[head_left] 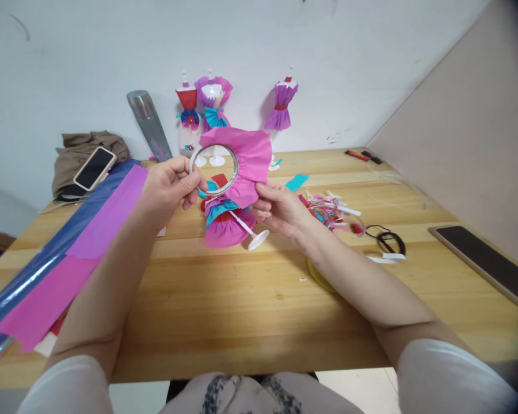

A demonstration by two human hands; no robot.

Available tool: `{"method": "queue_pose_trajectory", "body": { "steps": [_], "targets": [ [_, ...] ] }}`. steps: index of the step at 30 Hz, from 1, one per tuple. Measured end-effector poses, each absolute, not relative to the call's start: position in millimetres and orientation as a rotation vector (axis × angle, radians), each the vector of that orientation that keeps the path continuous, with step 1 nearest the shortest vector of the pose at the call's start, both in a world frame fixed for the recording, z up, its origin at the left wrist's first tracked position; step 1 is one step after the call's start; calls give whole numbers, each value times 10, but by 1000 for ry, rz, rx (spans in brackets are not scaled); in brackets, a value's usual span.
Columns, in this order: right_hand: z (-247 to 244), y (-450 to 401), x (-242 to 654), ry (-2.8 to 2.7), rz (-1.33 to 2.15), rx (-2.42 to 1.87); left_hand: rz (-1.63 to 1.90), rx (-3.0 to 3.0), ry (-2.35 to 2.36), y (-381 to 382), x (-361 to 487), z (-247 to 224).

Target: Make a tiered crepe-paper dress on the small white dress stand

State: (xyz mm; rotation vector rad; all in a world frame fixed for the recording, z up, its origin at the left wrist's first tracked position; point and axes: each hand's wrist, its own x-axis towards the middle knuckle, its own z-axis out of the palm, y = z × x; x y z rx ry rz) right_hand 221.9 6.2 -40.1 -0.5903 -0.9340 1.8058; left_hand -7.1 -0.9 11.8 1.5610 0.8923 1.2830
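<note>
Head view: the left hand (176, 181) has its grip closed on a tape roll (236, 168), the right hand (282, 208) pinches pink ruffled paper (254, 155) right of that roll, and below, between both grips, a dressed doll stand (228, 233) lies on the desk (224, 299), its base nearer the right.

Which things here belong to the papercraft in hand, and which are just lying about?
Seemingly part of the job:
tape roll in the left hand
ruffled pink paper in the right hand
paper-dressed form below them
purple paper sheet

Apparently just lying about:
bottle
phone
brown cloth
dark-screened device
</note>
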Motion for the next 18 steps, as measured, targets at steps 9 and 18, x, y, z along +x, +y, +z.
{"method": "queue_pose_trajectory", "body": {
  "steps": [9, 18],
  "targets": [
    [-437, 47, 2199, -969, 1843, -584, 1268, 1587, 923, -33, -33, 120],
    [-434, 20, 2161, -1030, 1743, -612, 1221, 1678, 1039, -10, -21, 89]
  ]
}}
